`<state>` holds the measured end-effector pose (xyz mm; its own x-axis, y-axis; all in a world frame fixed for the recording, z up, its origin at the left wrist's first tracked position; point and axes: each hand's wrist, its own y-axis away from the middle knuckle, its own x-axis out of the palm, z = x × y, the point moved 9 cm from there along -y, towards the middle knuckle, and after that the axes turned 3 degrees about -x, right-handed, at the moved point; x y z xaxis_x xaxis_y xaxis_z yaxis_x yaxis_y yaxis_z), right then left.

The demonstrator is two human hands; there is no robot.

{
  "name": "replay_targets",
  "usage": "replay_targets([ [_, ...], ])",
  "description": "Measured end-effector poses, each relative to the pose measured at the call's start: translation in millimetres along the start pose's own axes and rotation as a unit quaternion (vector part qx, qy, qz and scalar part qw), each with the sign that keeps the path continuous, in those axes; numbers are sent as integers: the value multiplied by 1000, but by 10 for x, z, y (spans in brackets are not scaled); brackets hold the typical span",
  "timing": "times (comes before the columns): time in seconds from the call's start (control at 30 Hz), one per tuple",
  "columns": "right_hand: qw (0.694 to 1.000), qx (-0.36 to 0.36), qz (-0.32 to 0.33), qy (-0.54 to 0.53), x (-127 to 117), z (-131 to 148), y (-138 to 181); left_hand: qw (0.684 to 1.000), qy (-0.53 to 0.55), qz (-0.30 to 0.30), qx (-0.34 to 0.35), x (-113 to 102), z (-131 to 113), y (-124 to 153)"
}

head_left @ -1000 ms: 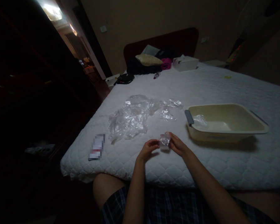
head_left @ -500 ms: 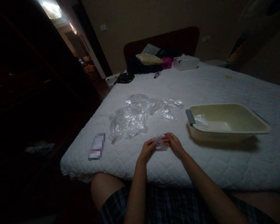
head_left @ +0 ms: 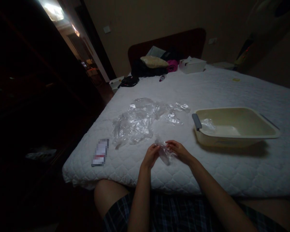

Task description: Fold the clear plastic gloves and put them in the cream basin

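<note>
Both my hands meet over the near edge of a white quilted bed. Between them is a small clear plastic bag, crumpled and partly unfolded. My left hand pinches its left side with closed fingers. My right hand grips its right side, fingers curled. A heap of clear plastic bags lies on the bed just beyond my hands. To the right stands a cream plastic basin with a grey handle and a bit of clear plastic inside.
A small printed card or packet lies at the bed's near left corner. By the dark headboard are a white box, a pillow, dark bags and a pink item. The room's left side is dark; my knees are under the bed edge.
The small bag was held up as a tight fold; now my hands have lowered and drawn slightly apart, and the bag hangs looser and longer between them.
</note>
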<state>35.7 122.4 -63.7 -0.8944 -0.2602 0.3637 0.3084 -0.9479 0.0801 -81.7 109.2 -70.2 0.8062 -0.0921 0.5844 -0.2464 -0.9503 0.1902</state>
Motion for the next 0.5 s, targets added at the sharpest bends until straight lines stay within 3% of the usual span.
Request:
replay_targets([
  [0.17,995,-33,33,87,74,10,5,1000,-17,3,2,32,-4,15],
  [0.27,994,-30,22,102,31,-3,-3,1000,-11,5,-1,40,-9,23],
  [0.5,1000,-21,-13,10,-67,-11,-15,1000,11,-10,3,-10,-32,27],
])
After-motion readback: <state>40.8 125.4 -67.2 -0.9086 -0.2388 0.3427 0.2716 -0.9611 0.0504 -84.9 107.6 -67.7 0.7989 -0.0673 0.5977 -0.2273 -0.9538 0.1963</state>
